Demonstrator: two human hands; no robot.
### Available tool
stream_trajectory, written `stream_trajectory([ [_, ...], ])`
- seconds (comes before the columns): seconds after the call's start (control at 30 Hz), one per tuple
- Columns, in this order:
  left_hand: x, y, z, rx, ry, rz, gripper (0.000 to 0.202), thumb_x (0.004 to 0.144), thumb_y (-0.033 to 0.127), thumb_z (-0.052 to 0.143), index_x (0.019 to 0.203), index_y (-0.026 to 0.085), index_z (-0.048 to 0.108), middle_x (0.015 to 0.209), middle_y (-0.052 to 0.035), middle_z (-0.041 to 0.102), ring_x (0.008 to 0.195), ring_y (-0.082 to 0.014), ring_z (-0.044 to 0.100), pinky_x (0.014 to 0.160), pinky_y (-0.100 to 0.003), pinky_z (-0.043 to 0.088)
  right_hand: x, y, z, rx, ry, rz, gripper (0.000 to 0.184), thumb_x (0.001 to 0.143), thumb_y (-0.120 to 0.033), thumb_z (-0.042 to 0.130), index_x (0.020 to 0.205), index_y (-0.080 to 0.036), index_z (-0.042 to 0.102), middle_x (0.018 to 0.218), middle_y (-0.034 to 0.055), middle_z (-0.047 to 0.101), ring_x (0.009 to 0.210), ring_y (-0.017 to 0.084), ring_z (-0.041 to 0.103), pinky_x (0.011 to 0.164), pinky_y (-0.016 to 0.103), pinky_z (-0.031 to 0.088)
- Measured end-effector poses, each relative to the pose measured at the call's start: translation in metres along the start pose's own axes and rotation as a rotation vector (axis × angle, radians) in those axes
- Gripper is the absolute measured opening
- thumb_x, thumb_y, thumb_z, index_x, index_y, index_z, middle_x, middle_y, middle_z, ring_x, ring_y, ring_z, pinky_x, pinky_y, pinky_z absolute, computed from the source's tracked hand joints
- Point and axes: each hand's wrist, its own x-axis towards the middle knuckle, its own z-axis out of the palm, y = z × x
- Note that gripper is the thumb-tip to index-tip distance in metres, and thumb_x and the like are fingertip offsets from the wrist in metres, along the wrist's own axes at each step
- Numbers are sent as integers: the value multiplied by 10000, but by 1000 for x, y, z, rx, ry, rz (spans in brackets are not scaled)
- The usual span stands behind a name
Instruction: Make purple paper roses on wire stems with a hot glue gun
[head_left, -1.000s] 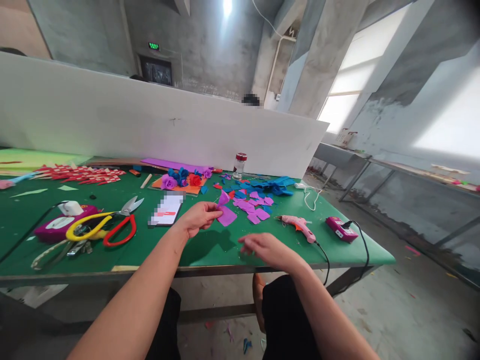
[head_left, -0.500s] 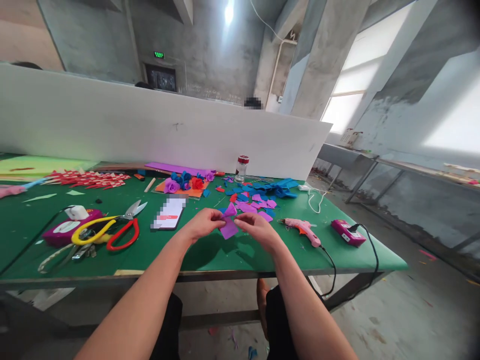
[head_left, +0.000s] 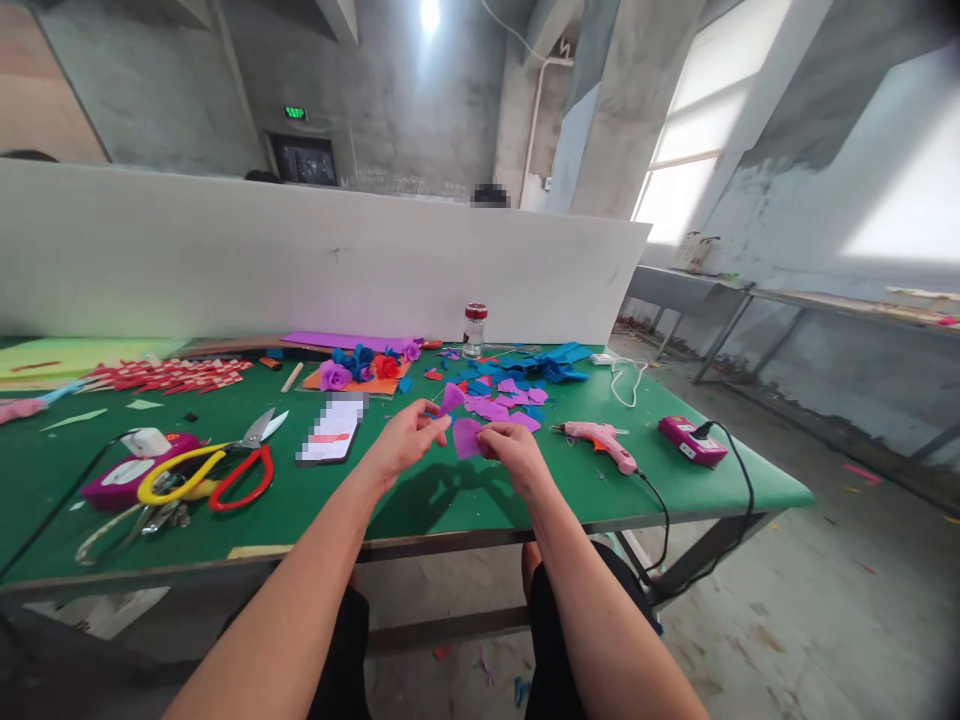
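Observation:
My left hand (head_left: 411,440) is closed, fingertips pinching a curled purple paper piece (head_left: 451,398) that sticks up past its index finger. Just to the right, my right hand (head_left: 514,452) has a separate flat purple paper petal (head_left: 467,438) between thumb and fingers. Both hands hover above the green tabletop (head_left: 457,500), with their shadow on it. Behind them lie loose purple petals (head_left: 491,409) and blue paper pieces (head_left: 559,362). Finished paper flowers (head_left: 335,375) in purple, blue and red rest on an orange sheet.
At right lie a pink glue gun (head_left: 604,442) and a corded purple box (head_left: 691,442). Scissors (head_left: 247,460), a phone (head_left: 334,430) and another purple box (head_left: 112,485) are at left. A red-lidded jar (head_left: 475,330) stands before the white partition (head_left: 337,260).
The two purple pieces, together between my hands before, are now apart, one in each hand. My right hand has pulled its petal slightly away. The camera view has shifted a little.

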Motion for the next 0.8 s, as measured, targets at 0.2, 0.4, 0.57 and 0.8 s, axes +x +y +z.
stream_trajectory([
  [0.2, -13, 8, -3, -351, 5, 120, 245, 807, 394, 643, 845, 192, 509, 693, 23, 625, 455, -49, 338, 445, -183, 245, 6, -8, 4, 213, 230, -96, 207, 603, -365, 650, 516, -181, 612, 503, -33, 492, 539, 115, 404, 542, 254, 343],
  [0.4, -21, 4, 1, -539, 102, 207, 261, 702, 388, 769, 784, 190, 620, 851, -22, 676, 828, -147, 601, 761, -268, 466, -2, -29, 24, 352, 295, -159, 198, 597, -372, 672, 550, -180, 667, 525, -16, 533, 568, 130, 429, 570, 260, 368],
  [0.57, -24, 4, 2, -497, 95, 286, 204, 673, 359, 798, 718, 175, 723, 894, -38, 665, 849, -132, 560, 773, -229, 445, -16, -49, 33, 408, 254, -210, 158, 623, -337, 686, 631, -188, 740, 607, 3, 625, 636, 151, 492, 644, 271, 409],
  [0.8, -25, 2, 2, -606, 79, 199, 245, 624, 380, 825, 698, 166, 734, 690, -20, 645, 552, -69, 466, 568, -224, 433, -28, -63, 32, 395, 255, -241, 187, 636, -362, 686, 676, -199, 769, 685, 27, 684, 706, 187, 550, 676, 294, 435],
])
